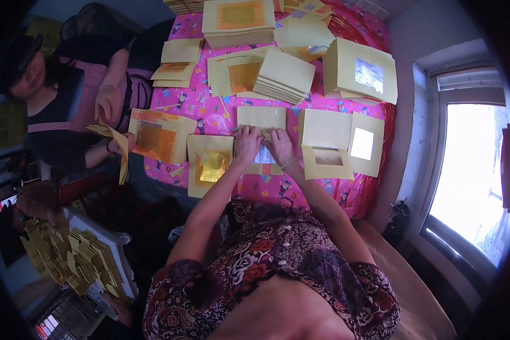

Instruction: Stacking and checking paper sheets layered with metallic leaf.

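In front of me a pale yellow paper sheet with a silver foil patch [260,118] lies on the table. My left hand [248,143] and my right hand [280,147] come together over its middle, fingers bent and closed on the paper, seemingly at a fold. Parts of the silver patch show between my wrists; the fingertips partly cover what they pinch. Left of my left hand lies a stack of yellow sheets with gold foil [212,168]. To the right of my right hand are a partly folded sheet [324,129] and a silver-foil sheet [365,144].
The table has a pink patterned cover [170,102]. Thick paper stacks [239,37] stand along its far side, with a silver-topped one [360,71] at far right. At left, a co-worker [79,96] holds folded yellow papers [119,148]. Folded yellow pieces [85,255] fill a lower-left surface.
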`<control>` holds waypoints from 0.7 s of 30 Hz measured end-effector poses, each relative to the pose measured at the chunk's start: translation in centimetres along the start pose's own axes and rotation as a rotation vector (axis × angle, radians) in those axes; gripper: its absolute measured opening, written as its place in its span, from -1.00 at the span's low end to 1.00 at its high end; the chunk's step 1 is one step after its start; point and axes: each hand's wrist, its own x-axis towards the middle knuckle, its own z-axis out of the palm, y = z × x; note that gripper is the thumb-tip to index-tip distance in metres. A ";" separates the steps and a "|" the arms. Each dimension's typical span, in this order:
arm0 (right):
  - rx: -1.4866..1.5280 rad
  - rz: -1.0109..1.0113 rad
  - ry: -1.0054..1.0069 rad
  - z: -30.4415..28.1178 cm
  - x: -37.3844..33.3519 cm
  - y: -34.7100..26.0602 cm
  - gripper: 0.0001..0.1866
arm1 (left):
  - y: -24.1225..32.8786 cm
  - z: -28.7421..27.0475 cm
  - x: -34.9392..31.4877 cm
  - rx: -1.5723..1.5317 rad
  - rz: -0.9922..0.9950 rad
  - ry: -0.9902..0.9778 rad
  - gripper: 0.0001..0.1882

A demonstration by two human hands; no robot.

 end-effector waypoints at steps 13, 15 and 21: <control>-0.305 -0.200 -0.190 -1.1 0.6 0.8 -0.82 | 0.6 2.2 -2.5 -1.017 -0.880 -0.208 -0.63; -0.305 -0.206 -0.165 -1.2 0.6 1.3 -0.84 | 1.4 1.9 -1.6 -1.179 -0.982 -0.126 -0.62; -0.272 -0.179 -0.087 -1.7 1.1 0.1 -0.87 | 0.2 2.1 0.2 -1.539 -0.941 0.183 -0.70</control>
